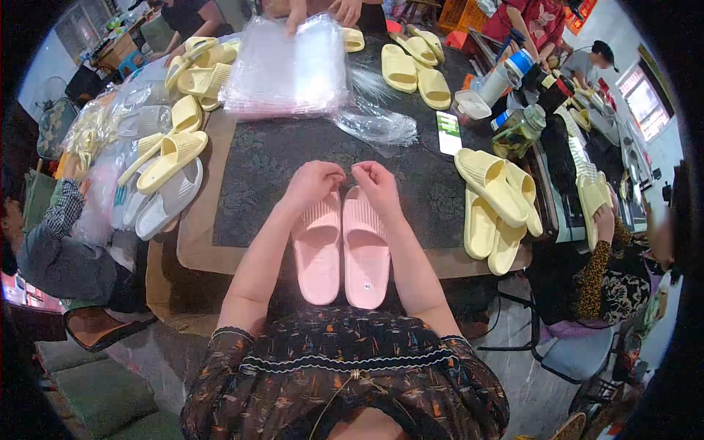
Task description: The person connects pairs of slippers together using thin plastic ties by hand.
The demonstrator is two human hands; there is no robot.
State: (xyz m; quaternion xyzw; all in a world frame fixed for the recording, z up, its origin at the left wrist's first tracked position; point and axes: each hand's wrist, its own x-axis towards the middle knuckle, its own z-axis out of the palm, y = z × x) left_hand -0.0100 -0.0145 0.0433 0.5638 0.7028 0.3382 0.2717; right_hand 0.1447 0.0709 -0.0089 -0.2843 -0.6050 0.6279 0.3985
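Observation:
A pair of pink slippers [318, 260] lies side by side in front of me, toes pointing away and heels reaching past the table's near edge. The right one carries a small white round sticker on its heel. Over the toe of the left slipper is my left hand [315, 183], its fingers curled in a pinch. My right hand [378, 192] mirrors it at the other toe, thumb and fingers closed. The fingertips of both hands come close together with a small gap between. What the fingers hold, if anything, is too small to make out.
A stack of clear plastic bags [286, 70] lies at the table's far side, under a co-worker's hands. Yellow slippers [495, 191] are piled at right, more at far right and left. A phone [448, 133] and a jar [522, 130] stand nearby. Co-workers sit on both sides.

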